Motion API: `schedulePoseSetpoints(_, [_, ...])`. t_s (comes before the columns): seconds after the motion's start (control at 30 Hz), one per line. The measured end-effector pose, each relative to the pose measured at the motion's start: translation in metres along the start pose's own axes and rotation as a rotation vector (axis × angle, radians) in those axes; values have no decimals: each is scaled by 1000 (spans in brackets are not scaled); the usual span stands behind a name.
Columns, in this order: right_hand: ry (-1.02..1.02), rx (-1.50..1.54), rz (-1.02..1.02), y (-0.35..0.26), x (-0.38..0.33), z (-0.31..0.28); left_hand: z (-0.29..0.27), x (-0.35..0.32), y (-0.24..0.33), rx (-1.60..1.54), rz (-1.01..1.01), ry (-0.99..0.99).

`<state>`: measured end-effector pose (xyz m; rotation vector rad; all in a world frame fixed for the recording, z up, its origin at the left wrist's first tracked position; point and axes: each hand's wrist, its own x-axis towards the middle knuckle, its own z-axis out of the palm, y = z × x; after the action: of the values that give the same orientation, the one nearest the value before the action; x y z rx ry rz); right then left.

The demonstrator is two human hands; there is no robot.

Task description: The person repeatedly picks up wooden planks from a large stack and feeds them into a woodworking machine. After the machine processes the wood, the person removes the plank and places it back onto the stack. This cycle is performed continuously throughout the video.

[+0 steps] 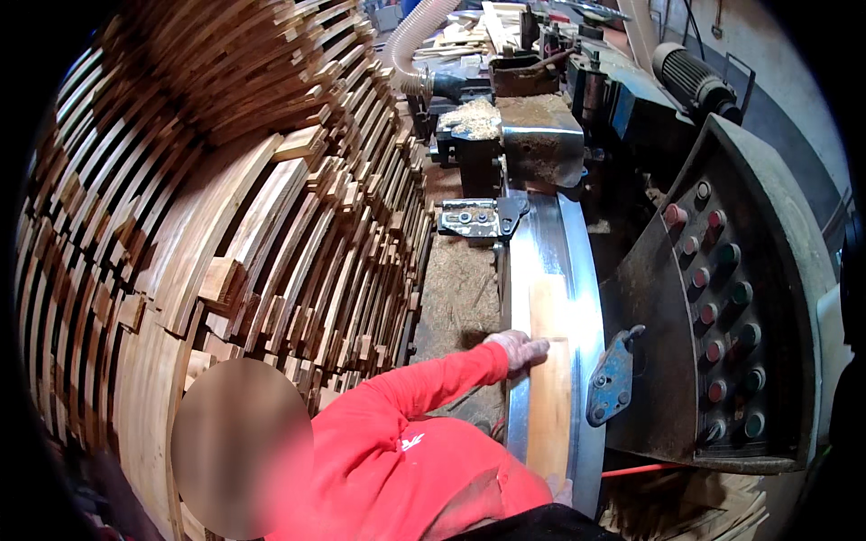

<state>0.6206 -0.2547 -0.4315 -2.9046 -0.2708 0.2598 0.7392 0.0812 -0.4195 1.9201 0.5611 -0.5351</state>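
Note:
A wooden board [549, 410] lies flat on the curved shiny metal bed [591, 302] of a woodworking machine. Ahead of it, end to end, lies a second, paler wooden piece [546, 307]. My left hand [518, 350], in a pale glove below a red sleeve, grips the board's left edge close to where the two pieces meet, its thumb over the top. At the board's near end, only a small part of my right hand [564, 493] shows by the wood; its fingers are mostly hidden.
Tall stacks of curved wooden slats [271, 243] fill the left. A sawdust-covered machine head [541, 135] stands over the bed's far end. To the right are a blue metal bracket [612, 383] and a button-covered control panel [735, 307]. A ribbed hose [415, 41] hangs behind.

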Motion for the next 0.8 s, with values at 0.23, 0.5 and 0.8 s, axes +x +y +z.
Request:
schedulePoseSetpoints(0.23, [424, 140, -430, -129, 128, -14, -37, -26, 0, -718, 352, 252])
schedulePoseSetpoints(0.5, [638, 267, -479, -255, 292, 9, -53, -307, -51, -860, 284, 1378])
schedulePoseSetpoints(0.8, [410, 173, -660, -208, 217, 7, -26, -560, -209, -1591, 855, 2437])
